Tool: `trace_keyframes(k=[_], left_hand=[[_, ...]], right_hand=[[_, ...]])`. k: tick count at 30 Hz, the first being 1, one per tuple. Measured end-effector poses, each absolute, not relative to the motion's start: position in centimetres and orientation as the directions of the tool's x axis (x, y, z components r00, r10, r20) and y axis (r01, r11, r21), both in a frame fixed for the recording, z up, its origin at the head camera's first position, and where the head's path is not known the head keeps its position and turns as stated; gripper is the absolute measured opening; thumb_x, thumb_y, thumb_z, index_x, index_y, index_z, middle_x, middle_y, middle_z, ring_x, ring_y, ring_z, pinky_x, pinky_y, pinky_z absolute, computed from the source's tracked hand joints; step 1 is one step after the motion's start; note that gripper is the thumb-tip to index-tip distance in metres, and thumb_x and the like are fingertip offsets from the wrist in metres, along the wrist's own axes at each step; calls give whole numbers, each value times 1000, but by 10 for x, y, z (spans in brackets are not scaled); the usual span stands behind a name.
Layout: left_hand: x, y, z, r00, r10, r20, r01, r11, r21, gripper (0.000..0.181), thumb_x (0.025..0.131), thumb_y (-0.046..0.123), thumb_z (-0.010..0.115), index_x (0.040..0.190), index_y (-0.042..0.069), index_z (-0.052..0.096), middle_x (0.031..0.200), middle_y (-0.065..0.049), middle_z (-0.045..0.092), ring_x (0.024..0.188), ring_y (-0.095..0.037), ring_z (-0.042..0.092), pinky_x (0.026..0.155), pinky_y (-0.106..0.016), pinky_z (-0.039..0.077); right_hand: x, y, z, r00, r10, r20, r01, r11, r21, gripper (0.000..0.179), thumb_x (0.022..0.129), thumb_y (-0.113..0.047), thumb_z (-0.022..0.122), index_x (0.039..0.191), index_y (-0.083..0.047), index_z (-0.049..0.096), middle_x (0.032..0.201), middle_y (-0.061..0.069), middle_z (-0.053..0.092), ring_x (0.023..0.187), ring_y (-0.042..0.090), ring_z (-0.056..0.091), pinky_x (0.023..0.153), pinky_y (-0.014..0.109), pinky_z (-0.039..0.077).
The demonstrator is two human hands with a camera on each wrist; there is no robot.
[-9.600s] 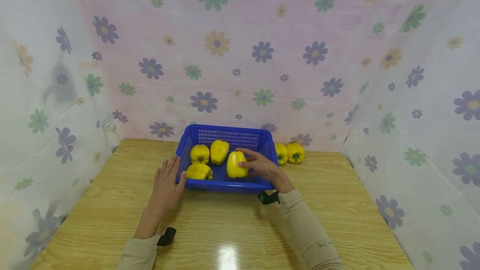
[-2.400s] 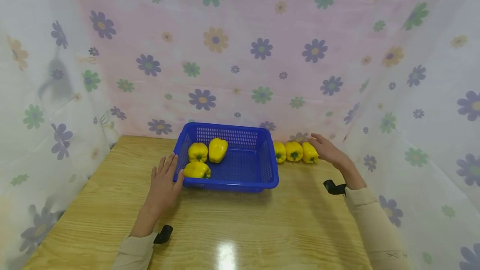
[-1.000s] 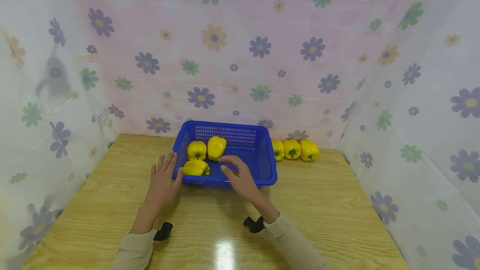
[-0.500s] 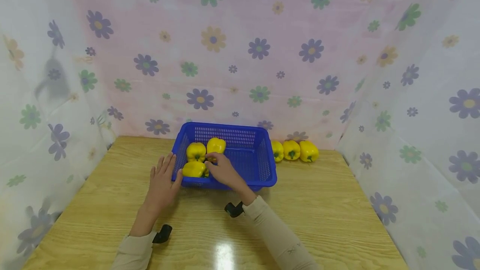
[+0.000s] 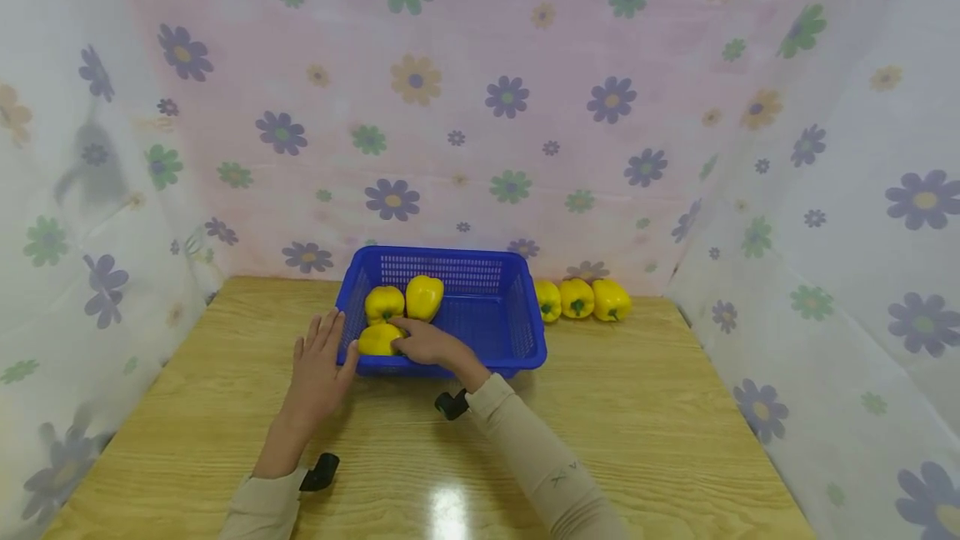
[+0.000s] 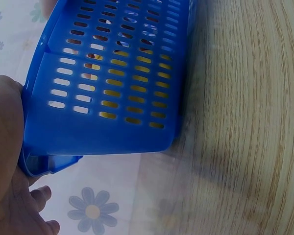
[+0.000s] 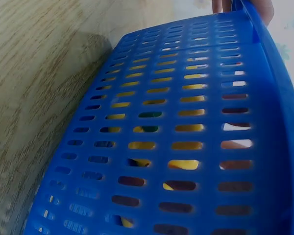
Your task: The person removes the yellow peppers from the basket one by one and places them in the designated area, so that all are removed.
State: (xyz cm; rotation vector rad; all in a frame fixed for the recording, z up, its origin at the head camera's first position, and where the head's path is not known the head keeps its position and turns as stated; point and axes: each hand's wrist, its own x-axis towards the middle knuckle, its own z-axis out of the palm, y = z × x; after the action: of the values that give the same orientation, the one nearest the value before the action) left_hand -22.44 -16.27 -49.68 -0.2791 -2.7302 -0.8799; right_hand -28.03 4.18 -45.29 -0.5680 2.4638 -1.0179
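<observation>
A blue plastic basket (image 5: 450,363) stands on the table with three yellow bell peppers in its left half. One pepper (image 5: 385,304) sits at the back left, another (image 5: 424,298) to its right. The third pepper (image 5: 377,339) lies on its side at the front left. My right hand (image 5: 431,343) reaches over the front rim and grips this front pepper's right end between thumb and fingers. My left hand (image 5: 318,369) rests with straight fingers on the basket's left rim, thumb at the front corner. In the right wrist view, the perforated basket wall (image 7: 264,122) largely hides the right hand.
Right of the basket, three yellow bell peppers stand in a row against the back curtain: one partly behind the basket (image 5: 549,300), a middle pepper (image 5: 577,297) and an end pepper (image 5: 612,300). Flowered curtains (image 5: 465,90) enclose the wooden table (image 5: 645,423) at the back and sides.
The pepper gripped earlier in the basket now ends the row on the right. My right hand has returned, moving left onto the front pepper. My left hand has stayed on the rim.
</observation>
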Motion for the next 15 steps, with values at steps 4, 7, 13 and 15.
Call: trace_keyframes(k=[4, 7, 13, 15], left_hand=[[-224, -163, -497, -947, 102, 304, 262, 792, 551, 62, 109, 28, 45, 158, -5, 27, 166, -26, 22, 153, -51, 10, 115, -76, 7], [-225, -163, -497, -947, 101, 305, 261, 796, 546, 62, 109, 29, 44, 158, -6, 27, 166, -26, 22, 153, -51, 10, 115, -76, 8], [-224, -163, -497, -948, 103, 302, 261, 796, 547, 63, 109, 32, 42, 158, -7, 27, 166, -26, 22, 153, -51, 10, 115, -76, 8], [-223, -163, -497, -946, 105, 307, 266, 793, 548, 64, 109, 32, 42, 157, -7, 27, 165, -26, 22, 153, -51, 9, 115, -76, 7]], right_hand=[[-284, 42, -454, -823, -527, -211, -179, 594, -784, 50, 106, -24, 51, 153, -8, 44, 151, 14, 50, 135, 29, 51, 112, 47, 43], [-286, 43, -456, -834, -519, -188, -161, 555, -816, 47, 106, -25, 54, 148, -4, 48, 146, 17, 53, 130, 30, 54, 107, 45, 47], [-287, 45, -457, -859, -488, -153, -164, 546, -822, 50, 103, -22, 60, 146, 1, 48, 151, 16, 50, 140, 33, 48, 112, 45, 44], [-287, 46, -457, -863, -485, -139, -172, 542, -823, 47, 102, -19, 63, 142, 2, 51, 150, 16, 52, 140, 33, 48, 111, 46, 45]])
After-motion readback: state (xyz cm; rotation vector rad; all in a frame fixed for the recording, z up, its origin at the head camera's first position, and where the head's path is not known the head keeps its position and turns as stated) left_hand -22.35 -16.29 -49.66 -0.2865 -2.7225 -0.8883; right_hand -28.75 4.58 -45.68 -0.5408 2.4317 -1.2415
